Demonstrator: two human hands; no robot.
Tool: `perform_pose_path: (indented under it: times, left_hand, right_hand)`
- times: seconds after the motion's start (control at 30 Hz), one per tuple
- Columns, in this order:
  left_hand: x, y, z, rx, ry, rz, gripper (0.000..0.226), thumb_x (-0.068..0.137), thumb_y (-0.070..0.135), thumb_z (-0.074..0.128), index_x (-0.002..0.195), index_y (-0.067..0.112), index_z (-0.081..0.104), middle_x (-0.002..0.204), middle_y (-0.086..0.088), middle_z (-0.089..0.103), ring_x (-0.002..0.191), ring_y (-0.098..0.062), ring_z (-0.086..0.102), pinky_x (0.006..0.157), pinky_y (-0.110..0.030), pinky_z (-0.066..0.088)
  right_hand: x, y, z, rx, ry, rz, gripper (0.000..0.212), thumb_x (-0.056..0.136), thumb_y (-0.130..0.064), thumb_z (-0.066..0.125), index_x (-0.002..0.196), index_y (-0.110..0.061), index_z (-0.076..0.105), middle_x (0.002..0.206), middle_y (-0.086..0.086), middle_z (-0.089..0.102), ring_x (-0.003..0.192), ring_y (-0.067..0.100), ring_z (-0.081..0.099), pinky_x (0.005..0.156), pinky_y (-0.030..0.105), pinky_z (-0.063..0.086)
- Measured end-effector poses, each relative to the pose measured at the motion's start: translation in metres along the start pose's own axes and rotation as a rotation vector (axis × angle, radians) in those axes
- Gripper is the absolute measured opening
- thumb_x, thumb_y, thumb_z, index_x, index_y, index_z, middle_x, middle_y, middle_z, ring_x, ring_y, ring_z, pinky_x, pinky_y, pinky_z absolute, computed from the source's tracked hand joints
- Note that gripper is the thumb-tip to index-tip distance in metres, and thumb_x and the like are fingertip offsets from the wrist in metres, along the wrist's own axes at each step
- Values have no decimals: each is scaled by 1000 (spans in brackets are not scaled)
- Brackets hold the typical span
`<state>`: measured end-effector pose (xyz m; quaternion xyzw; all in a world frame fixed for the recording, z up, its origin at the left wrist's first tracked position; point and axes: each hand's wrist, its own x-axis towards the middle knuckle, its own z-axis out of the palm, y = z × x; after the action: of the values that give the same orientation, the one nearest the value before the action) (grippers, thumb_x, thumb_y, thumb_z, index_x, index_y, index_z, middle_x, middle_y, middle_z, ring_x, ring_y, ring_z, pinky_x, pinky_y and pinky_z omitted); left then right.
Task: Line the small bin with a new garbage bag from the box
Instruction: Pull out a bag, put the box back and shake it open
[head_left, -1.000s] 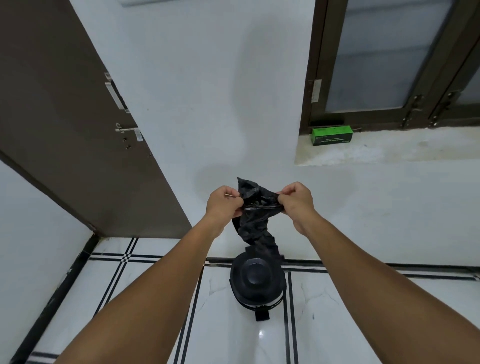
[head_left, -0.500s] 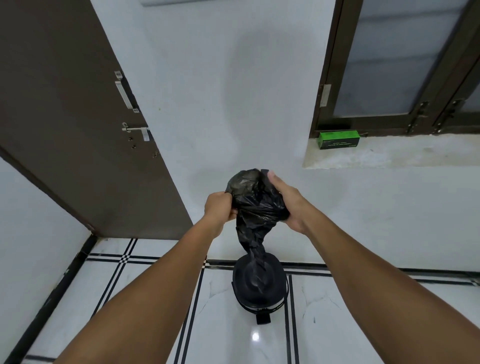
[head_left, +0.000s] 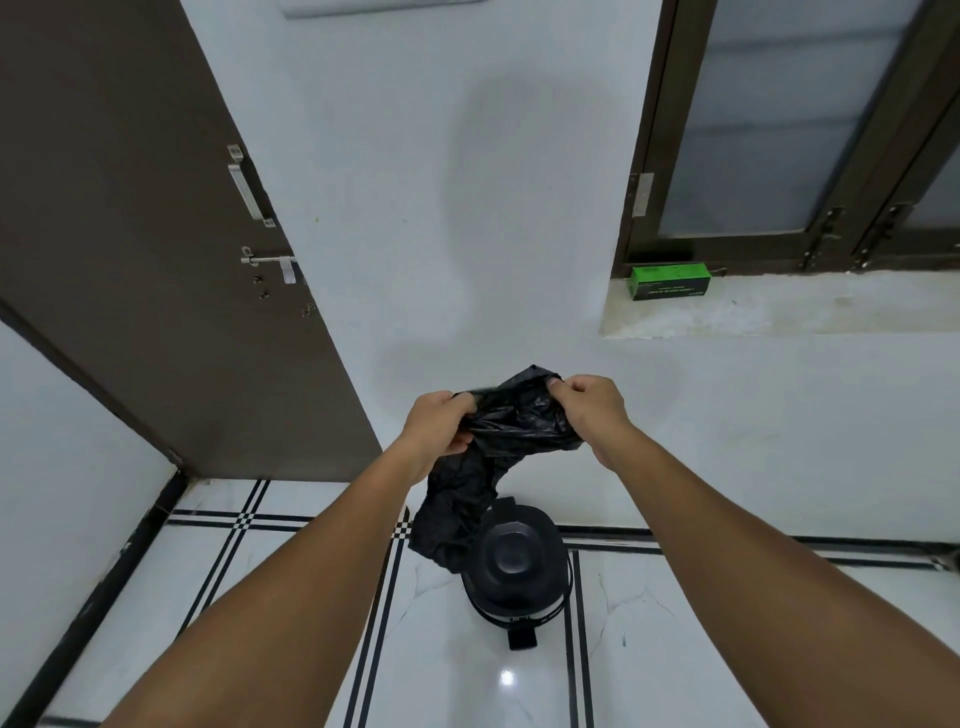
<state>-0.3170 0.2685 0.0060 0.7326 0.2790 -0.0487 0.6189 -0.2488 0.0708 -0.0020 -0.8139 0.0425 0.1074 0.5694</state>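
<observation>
The garbage bag (head_left: 511, 431) is a crumpled black bunch held in the air above the small bin (head_left: 517, 569), its loose tail drooping down and leftward so that it covers the bin's upper left edge. How much of the bag's mouth is open is hard to make out, since the plastic is folded on itself and dark throughout. The bin stands on the white tiled floor (head_left: 675, 649) with its lid closed; its body is mostly hidden under the domed lid.

Left of the bin and higher, the left hand (head_left: 439, 428) has its fingers curled tight around the bag's left end, the fingertips buried in the plastic. Its forearm reaches up from the bottom left, cut off by the frame.

Above the bin's right side, the right hand (head_left: 589, 408) pinches the bag's top right edge, fingers closed, knuckles up, wrist bent slightly down. Its forearm runs off the lower right corner.

Far up and right of the bin, a green box (head_left: 670, 280) lies on the window ledge (head_left: 779, 312).
</observation>
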Motion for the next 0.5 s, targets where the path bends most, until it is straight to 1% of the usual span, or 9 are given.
perform_pose_path:
  times: [0.1,0.17,0.2,0.23,0.27,0.33,0.37,0.43,0.5]
  left_hand:
    - [7,-4,3,153,104,47,23,93,24,65,77,12,53,74,-7,59,63,-22,59,62,-31,56]
    - [10,-8,3,344,180,89,30,89,25,66,71,15,44,72,-8,57,64,-25,56,63,-34,50]
    - [9,-9,4,461,191,117,26,88,25,65,73,16,45,76,-7,60,66,-24,57,64,-34,47]
    - [5,-9,5,533,183,153,17,88,24,65,82,17,50,86,-5,64,71,-24,58,65,-34,47]
    - [2,-9,8,558,150,195,16,88,24,67,99,18,56,102,-2,63,80,-22,60,67,-33,48]
    - [-5,-3,17,510,19,294,60,86,25,75,139,27,47,128,4,45,105,-21,57,78,-32,51]
    - [-8,1,22,469,-35,324,78,85,27,79,150,32,37,134,5,39,112,-21,54,87,-33,52]
    - [-10,9,30,439,-95,370,88,83,29,83,155,35,33,135,4,45,116,-23,57,98,-37,52]
    - [-8,13,34,457,-112,374,70,87,21,79,148,29,46,116,0,63,105,-22,65,89,-29,53]
  right_hand:
    - [3,1,-2,71,78,38,39,98,-36,61,71,-12,47,70,6,48,67,23,45,63,34,38]
    - [1,1,-2,83,98,35,44,101,-38,58,68,-13,42,67,3,43,66,22,41,64,36,36]
    - [0,1,-1,63,97,7,45,101,-39,57,68,-12,43,68,3,43,66,22,41,64,36,37]
    - [-1,1,-1,25,87,-35,45,100,-40,58,70,-8,48,69,4,47,66,22,45,65,35,38]
    - [-3,1,-1,-18,61,-77,47,98,-42,61,73,-3,54,71,5,52,67,21,49,65,34,41]
    - [-5,-1,1,-60,-44,-127,52,93,-48,66,78,1,61,72,6,56,67,19,53,67,34,43]
    - [-6,-1,1,-58,-109,-136,56,91,-52,67,77,1,61,71,6,56,66,20,54,68,35,44]
    - [-9,-5,3,-42,-199,-134,62,90,-60,62,76,0,60,71,7,56,66,21,55,69,38,46]
    - [-12,-11,5,12,-211,-95,70,93,-67,52,87,2,65,77,8,62,72,22,61,76,40,53]
